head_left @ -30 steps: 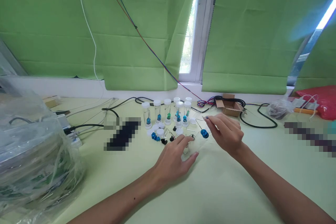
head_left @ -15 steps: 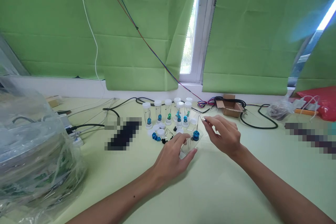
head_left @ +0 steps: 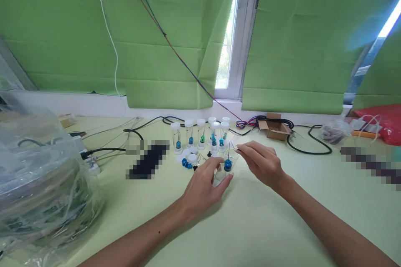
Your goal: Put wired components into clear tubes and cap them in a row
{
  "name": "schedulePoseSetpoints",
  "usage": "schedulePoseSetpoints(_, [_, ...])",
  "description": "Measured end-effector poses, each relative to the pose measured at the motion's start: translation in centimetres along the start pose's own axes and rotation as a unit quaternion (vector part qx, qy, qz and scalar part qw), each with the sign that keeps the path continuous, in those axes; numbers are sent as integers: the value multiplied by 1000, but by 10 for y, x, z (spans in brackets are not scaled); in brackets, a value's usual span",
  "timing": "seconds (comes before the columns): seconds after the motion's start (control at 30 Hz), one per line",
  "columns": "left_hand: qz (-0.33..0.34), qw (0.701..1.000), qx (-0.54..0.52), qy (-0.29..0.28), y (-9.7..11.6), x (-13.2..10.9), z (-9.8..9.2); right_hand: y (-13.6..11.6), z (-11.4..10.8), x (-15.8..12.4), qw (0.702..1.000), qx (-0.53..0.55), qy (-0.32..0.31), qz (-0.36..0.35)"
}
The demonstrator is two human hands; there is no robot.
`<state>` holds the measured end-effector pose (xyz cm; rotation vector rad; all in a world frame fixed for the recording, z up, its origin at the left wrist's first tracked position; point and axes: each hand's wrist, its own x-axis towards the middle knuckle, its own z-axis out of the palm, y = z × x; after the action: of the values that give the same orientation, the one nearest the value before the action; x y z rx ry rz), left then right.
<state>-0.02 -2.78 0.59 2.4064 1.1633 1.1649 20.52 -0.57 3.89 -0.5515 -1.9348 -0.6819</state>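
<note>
My left hand (head_left: 203, 187) is closed around a clear plastic tube (head_left: 218, 178), tilted low over the table. At its mouth, beside my left fingertips, sits a blue part (head_left: 228, 164) with a dark band. A thin bent metal wire (head_left: 229, 152) rises out of that part. My right hand (head_left: 261, 162) pinches with thumb and forefinger at the wire's bent end. Just beyond, capped clear tubes (head_left: 189, 133) with blue or green pieces and wires stand upright. Loose blue pieces (head_left: 186, 164), white caps (head_left: 192, 158) and small black parts (head_left: 209, 154) lie left of my hands.
A plastic-wrapped bundle (head_left: 40, 183) fills the left side. Black cable (head_left: 313, 151) loops near an open cardboard box (head_left: 275, 129) at the back. A red bag (head_left: 388, 125) lies far right. Green blinds (head_left: 175, 29) hang behind the table.
The blue part with its wire has shifted slightly left and down, closer to my left hand. My right hand has followed to the left, its fingertips still at the wire.
</note>
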Motion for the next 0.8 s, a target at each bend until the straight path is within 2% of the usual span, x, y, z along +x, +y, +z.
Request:
schedulePoseSetpoints(0.17, [-3,1000,-2,0,-2,2,0,-3,0,1,999,43,-16,14])
schedulePoseSetpoints(0.3, [1,1000,-10,-2,-4,3,0,-9,1,4,991,110,-21,72])
schedulePoseSetpoints(0.57, [9,1000,-15,-10,-4,1,-1,-17,-2,10,930,255,-59,259])
schedulePoseSetpoints(0.67, [7,1000,-17,-12,-4,1,-1,-18,-3,12,911,284,-69,292])
schedulePoseSetpoints(0.8, [7,1000,-18,-12,-5,2,-2,-19,-5,13,902,298,-77,303])
